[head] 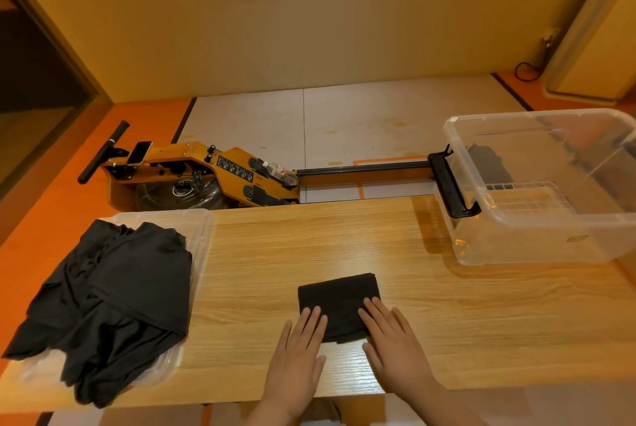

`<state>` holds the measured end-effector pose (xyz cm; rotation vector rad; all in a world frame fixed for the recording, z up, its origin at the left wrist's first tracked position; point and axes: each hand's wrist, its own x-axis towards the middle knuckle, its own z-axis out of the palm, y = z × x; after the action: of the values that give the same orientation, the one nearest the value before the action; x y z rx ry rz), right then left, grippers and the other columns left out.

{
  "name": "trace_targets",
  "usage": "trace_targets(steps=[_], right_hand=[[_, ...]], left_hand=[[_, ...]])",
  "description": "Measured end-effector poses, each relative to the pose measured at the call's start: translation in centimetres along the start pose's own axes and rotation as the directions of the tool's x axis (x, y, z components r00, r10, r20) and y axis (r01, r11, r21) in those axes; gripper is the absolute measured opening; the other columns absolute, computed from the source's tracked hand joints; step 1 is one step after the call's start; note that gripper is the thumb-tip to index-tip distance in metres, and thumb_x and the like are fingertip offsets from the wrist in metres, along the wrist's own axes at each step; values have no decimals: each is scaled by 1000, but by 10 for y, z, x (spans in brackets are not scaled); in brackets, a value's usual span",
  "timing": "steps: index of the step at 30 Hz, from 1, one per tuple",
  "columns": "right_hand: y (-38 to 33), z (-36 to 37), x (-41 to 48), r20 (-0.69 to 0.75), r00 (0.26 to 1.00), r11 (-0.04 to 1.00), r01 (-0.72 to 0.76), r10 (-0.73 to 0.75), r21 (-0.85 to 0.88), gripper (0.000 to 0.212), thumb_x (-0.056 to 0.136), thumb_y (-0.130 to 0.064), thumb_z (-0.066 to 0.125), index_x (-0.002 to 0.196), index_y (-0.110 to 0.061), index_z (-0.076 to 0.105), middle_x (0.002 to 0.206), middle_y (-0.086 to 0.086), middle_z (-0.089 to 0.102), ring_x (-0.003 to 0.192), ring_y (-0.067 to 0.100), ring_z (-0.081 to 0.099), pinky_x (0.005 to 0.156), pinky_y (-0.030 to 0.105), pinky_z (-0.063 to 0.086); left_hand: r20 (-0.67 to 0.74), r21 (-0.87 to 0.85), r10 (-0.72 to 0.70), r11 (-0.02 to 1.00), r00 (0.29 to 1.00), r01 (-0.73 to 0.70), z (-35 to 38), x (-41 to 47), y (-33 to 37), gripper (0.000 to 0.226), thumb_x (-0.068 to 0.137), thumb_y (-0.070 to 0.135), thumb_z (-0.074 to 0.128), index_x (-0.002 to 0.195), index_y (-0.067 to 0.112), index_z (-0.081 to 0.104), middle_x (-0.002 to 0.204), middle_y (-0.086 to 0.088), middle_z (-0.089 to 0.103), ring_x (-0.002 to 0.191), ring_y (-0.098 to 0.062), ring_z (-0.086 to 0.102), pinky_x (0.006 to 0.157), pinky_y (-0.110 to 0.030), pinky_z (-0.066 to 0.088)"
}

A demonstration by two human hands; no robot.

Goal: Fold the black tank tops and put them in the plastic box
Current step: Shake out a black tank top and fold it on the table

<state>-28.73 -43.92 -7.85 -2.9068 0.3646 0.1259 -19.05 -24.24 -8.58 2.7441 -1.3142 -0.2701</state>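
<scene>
Both hands lie flat, palms down, on one small folded black fabric tank top (339,305) at lower centre of the frame. The left hand (296,357) presses its near-left corner and the right hand (395,350) its near-right edge; fingers are straight and spread, and neither hand grips anything. The folded top sits on the light wood-grain table (344,236) as a compact rectangle, slightly wider than deep, long axis roughly left to right, just beyond the palms. The large clear plastic box (537,246) stands at the right of the frame, up and to the right of the top and well apart from it. Judgement: the fold looks finished, the transfer is not yet done, and the right hand is the nearer for carrying it there. A dark shape shows at the box's far side; cannot tell whether it lies inside. A loose pile of unfolded black tank tops (113,298) rests on a shallow clear plastic tray (203,229) at the left.
</scene>
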Motion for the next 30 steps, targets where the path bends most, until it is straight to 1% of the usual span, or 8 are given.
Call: trace_targets(steps=[3, 7, 12, 17, 21, 24, 26, 30], right_hand=[[-4, 0, -1, -18, 999, 999, -30, 29, -30, 54, 86, -42, 41, 132, -18, 57, 143, 2, 50, 142, 14, 20, 113, 37, 8], [-8, 4, -1, -67, 995, 998, -69, 69, 4, 53, 88, -41, 41, 132, -17, 56, 142, 1, 50, 148, 11, 2, 114, 37, 8], [-17, 13, -18, -116, 988, 995, -95, 100, 41, 53, 86, -40, 39, 127, -17, 62, 136, 5, 57, 131, 17, 39, 112, 35, 9], [-32, 4, -26, -186, 979, 996, -77, 86, 54, 49, 82, -41, 41, 111, -16, 71, 113, 4, 69, 99, 20, 66, 95, 35, 30], [-32, -4, -11, -232, 972, 998, 45, -36, 35, 52, 86, -40, 41, 125, -14, 64, 131, 3, 60, 121, 19, 54, 106, 36, 26], [-22, -1, -1, -151, 978, 990, 143, -141, 2, 54, 93, -43, 38, 136, -13, 53, 145, 2, 48, 137, 17, 35, 110, 36, 20], [-14, 3, 1, -76, 988, 991, 134, -133, 1, 56, 100, -47, 26, 139, -13, 49, 148, 3, 44, 140, 16, 29, 111, 35, 20], [-15, 4, 6, 7, 999, 999, 39, -39, 28, 59, 101, -48, 21, 142, -13, 45, 150, 5, 41, 142, 15, 25, 111, 35, 20]], left_hand=[[31, 4, -80, 997, 996, 80, -5, -5, 3, 61, 91, 45, 32, 146, 19, 34, 152, -3, 38, 143, -20, 24, 112, -41, 13], [33, 26, -89, 996, 996, 88, -2, -13, 3, 60, 101, 46, 5, 147, 19, 33, 153, -4, 36, 145, -20, 18, 114, -42, 12], [-5, 102, 23, 995, 1000, -22, -3, -6, -11, 56, 94, 45, 33, 143, 18, 44, 150, -2, 41, 146, -18, 13, 114, -42, 13], [2, 202, 119, 972, 993, -117, -25, 28, -28, 53, 96, 41, 33, 135, 13, 56, 150, -6, 41, 144, -19, 21, 114, -43, 14], [-82, 37, -53, 998, 995, 56, -35, 37, -1, 55, 95, 37, 32, 143, 12, 43, 153, -5, 36, 143, -18, 27, 111, -38, 19], [-30, -62, -48, 997, 998, 46, -18, 24, 28, 68, 92, 41, 34, 153, 15, 19, 155, -3, 31, 145, -15, 21, 109, -35, 21], [27, -60, -38, 997, 999, 40, -9, 18, 35, 75, 90, 45, 35, 154, 16, 9, 155, -1, 33, 145, -16, 20, 110, -33, 19], [100, -38, 0, 999, 995, 4, -11, 30, 23, 72, 91, 47, 35, 153, 17, 16, 154, 2, 34, 145, -15, 21, 111, -30, 14]])
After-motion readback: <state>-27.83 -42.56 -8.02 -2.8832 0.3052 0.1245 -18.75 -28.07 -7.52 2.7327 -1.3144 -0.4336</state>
